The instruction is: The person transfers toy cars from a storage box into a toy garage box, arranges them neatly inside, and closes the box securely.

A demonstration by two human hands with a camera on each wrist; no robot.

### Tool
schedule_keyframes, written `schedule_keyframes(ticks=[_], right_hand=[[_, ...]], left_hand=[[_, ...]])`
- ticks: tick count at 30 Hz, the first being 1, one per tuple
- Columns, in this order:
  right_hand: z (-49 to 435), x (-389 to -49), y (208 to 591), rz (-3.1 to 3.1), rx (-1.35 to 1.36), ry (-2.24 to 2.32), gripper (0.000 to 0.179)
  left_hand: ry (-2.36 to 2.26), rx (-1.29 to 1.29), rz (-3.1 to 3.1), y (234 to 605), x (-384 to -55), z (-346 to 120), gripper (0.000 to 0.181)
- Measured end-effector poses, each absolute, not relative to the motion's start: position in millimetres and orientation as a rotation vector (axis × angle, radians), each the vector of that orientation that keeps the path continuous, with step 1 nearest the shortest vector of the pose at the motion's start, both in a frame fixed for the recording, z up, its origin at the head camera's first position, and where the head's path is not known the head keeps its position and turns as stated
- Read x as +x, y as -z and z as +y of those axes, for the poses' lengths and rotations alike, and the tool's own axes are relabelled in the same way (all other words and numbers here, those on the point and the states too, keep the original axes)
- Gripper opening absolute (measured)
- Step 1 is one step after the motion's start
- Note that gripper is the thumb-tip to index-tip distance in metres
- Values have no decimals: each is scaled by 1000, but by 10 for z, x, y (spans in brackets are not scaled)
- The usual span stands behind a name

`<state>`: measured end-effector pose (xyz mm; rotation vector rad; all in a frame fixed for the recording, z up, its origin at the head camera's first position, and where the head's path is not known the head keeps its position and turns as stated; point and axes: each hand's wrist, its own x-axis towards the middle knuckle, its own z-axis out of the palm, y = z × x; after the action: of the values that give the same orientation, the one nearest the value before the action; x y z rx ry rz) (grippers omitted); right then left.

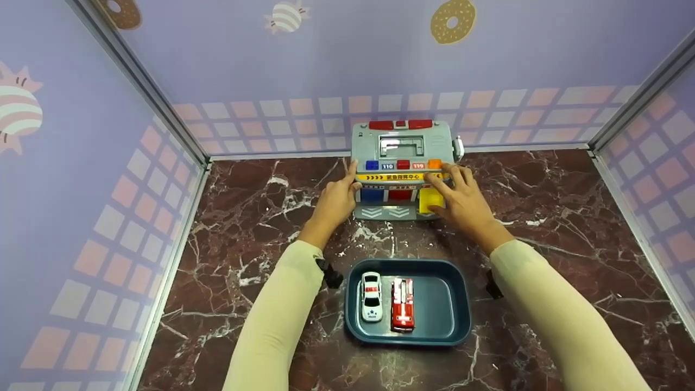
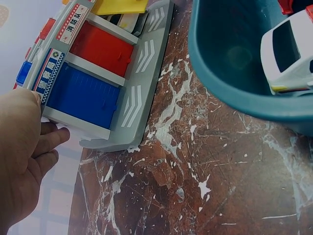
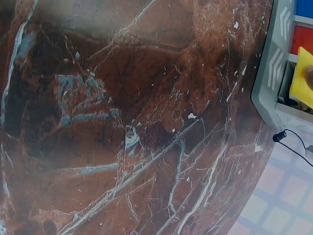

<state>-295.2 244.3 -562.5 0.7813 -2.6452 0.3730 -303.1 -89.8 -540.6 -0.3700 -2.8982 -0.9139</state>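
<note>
A grey toy garage (image 1: 399, 144) stands against the back wall. Its blue door (image 2: 84, 94) and red door (image 2: 101, 49) are down, while the yellow door (image 1: 431, 201) is tilted outward. Part of a white and dark object (image 2: 128, 22) shows beneath the yellow door in the left wrist view. My left hand (image 1: 335, 201) grips the garage's left front corner. With fingers spread over the right front edge beside the orange button (image 1: 434, 164), my right hand (image 1: 462, 198) touches the yellow door with its thumb. In the right wrist view only a fingertip (image 3: 309, 77) shows on that door.
Nearer me a dark teal tray (image 1: 461, 304) holds a white police car (image 1: 372, 297) and a red fire truck (image 1: 403, 307). Everything stands on a brown marbled table (image 1: 260, 217), with patterned walls at the back and both sides. A white handset (image 1: 459, 147) hangs on the garage's right side.
</note>
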Motion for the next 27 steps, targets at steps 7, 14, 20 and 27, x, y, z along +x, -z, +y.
schedule_keyframes(ticks=[7,14,20,27], right_hand=[[2375,-2969,5637,-2677,735,-366,80],[2346,-2964,5664,-2693,689,-333,77],[2327,-2982,5698,-2686,687,-211,77],[2305,-2992,5767,-2592,722,-194,75]], left_hand=[[906,-375,-2881,5407,-3043,-906,62],[893,-377,-2883,5407,-3045,-888,62],[902,-390,-2889,5416,-3049,-880,62],[907,-388,-2883,5414,-3057,-894,61]])
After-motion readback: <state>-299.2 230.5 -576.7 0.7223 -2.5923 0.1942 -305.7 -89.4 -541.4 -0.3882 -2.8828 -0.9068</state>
